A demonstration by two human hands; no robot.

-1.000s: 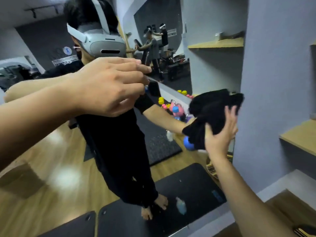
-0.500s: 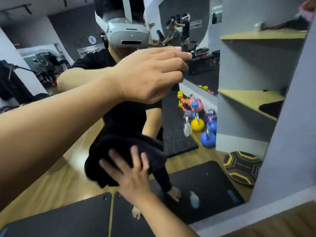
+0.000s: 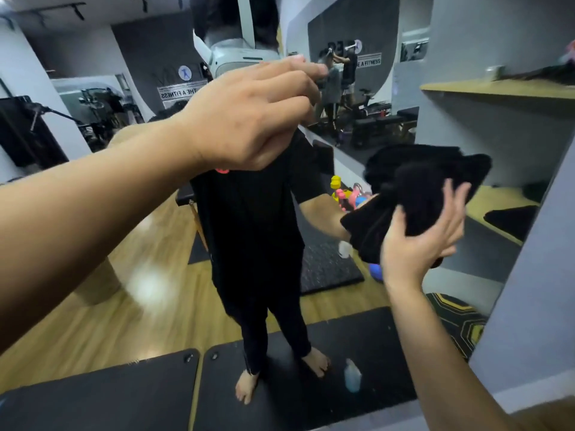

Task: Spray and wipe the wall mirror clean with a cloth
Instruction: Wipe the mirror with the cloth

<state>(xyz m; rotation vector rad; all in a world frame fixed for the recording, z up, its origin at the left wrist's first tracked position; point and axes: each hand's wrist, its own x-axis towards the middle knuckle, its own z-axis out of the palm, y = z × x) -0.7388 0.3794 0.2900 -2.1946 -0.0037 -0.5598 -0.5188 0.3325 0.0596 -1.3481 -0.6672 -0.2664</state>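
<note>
The wall mirror [image 3: 149, 275] fills most of the head view and reflects a person in black with a headset. My right hand [image 3: 420, 241] presses a bunched black cloth [image 3: 420, 188] flat against the glass at the mirror's right side, fingers spread behind it. My left hand [image 3: 249, 116] is raised at upper centre with its fingers curled together, fingertips at the glass, and nothing visible in it. A small spray bottle [image 3: 352, 376] with pale blue liquid shows in the reflection, standing on a black floor mat near the bare feet.
A grey wall [image 3: 529, 321] borders the mirror on the right, with a pale skirting below. Reflected in the glass are wooden shelves [image 3: 497, 88], coloured kettlebells [image 3: 339, 191], black mats, gym machines and other people far back.
My right hand swept the cloth from the mirror's right side down to the lower centre, then back up to the right. My left hand stayed raised against the glass.
</note>
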